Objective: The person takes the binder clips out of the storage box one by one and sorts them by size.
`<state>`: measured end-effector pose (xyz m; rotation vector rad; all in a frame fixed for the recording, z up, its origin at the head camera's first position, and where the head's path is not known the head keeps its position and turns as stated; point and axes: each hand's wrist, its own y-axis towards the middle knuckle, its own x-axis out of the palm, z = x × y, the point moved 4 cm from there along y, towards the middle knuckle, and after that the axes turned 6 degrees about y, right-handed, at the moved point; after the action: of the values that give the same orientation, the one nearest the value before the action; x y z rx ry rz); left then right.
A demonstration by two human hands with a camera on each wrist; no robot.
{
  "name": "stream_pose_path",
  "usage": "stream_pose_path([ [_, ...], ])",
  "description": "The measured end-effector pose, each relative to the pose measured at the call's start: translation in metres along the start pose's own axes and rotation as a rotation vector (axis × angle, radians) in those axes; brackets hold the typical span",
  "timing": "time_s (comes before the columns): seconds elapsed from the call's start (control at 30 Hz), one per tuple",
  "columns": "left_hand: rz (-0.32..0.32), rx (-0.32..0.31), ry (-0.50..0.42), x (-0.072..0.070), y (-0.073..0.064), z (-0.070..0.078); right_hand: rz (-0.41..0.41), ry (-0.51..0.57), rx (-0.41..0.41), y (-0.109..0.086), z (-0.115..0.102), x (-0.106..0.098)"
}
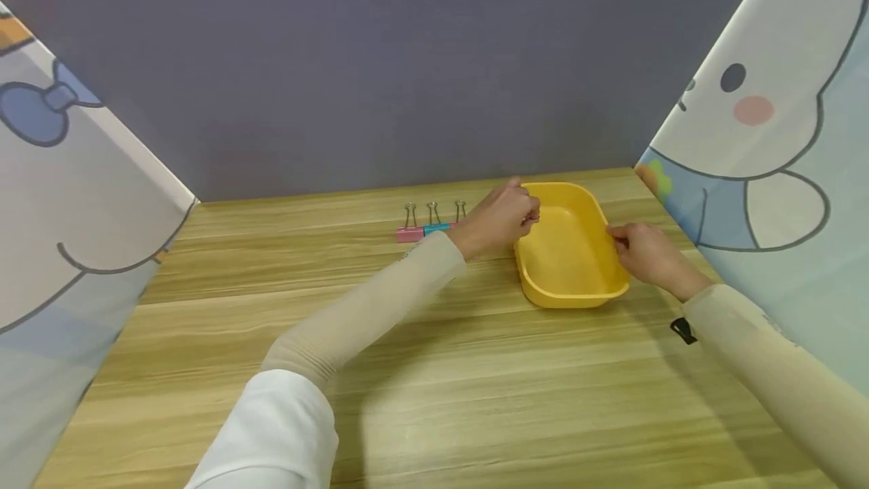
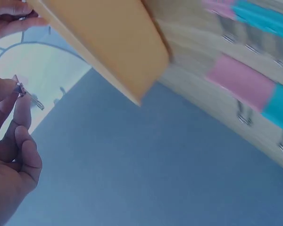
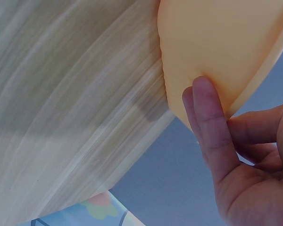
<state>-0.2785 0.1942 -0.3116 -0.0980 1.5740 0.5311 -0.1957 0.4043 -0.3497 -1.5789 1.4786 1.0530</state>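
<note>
My left hand (image 1: 502, 217) is over the left rim of a yellow plastic bin (image 1: 566, 251). Between thumb and fingers it pinches a small binder clip (image 2: 21, 89), dark with silvery wire handles; the clip is mostly covered by the fingers. On the bin's right side, my right hand (image 1: 648, 255) grips the rim, with fingers (image 3: 210, 113) against the wall. The bin stands on the wooden table, and its visible floor is bare. To the left of the bin lie pink (image 1: 410, 235) and blue (image 1: 436, 230) binder clips in a row, handles upward, partly hidden by my left wrist.
A black binder clip (image 1: 683, 330) lies on the wooden table (image 1: 475, 398) beside my right forearm. A grey panel (image 1: 407, 74) rises behind the table. Cartoon-printed panels (image 1: 781, 172) flank both sides.
</note>
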Motion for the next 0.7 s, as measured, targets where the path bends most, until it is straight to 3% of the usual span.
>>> stream_pose_path([
  [0.17,0.03,-0.032,0.011,-0.006,-0.025,-0.019,0.001,0.004,-0.003,0.0,0.002,-0.002],
  [0.47,0.063,-0.03,0.002,0.001,-0.07,-0.041,0.024,-0.016,-0.01,-0.004,0.013,-0.006],
  [0.7,0.049,-0.044,-0.002,0.011,-0.103,-0.059,0.02,-0.028,-0.014,-0.004,0.015,-0.008],
])
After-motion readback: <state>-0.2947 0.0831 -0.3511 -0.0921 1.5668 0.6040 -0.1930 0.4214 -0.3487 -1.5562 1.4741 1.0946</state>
